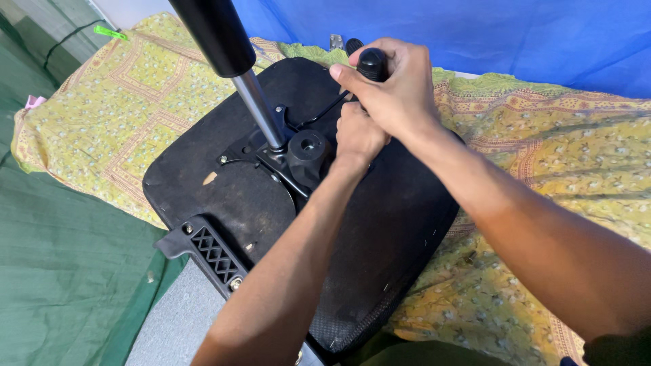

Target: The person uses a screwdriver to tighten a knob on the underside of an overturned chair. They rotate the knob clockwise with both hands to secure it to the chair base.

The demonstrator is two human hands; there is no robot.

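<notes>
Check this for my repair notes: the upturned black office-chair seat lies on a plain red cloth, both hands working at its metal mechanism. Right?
Not quite. The upturned black office-chair seat lies on a yellow patterned cloth, not a plain red one, as the head view shows. The rest holds: the left hand and right hand are both at the metal mechanism.

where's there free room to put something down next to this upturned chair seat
Free: yellow patterned cloth right of the seat underside, and left of it before the green sheet. Crowded: the centre, where left hand, right hand and gas cylinder meet.
</notes>
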